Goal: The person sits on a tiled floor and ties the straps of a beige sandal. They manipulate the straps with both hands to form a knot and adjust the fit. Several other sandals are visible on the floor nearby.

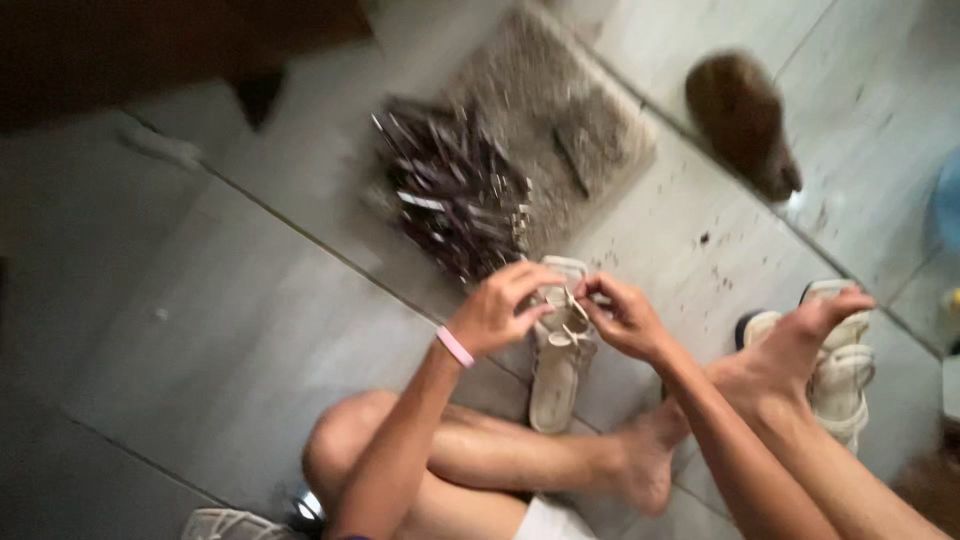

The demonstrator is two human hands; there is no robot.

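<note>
Head view: blurred, looking down at a tiled floor [220, 300].
Left hand [497, 312]: fingers pinched on the beige sandal [556, 360] strap.
Right hand [625, 318]: pinching the same strap.
Sandal: on the floor, before a strap pile [450, 190].

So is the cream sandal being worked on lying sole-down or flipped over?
Sole-down: the cream sandal lies flat on the tiled floor, straps facing up, with the left hand and right hand pinching its straps.
</note>
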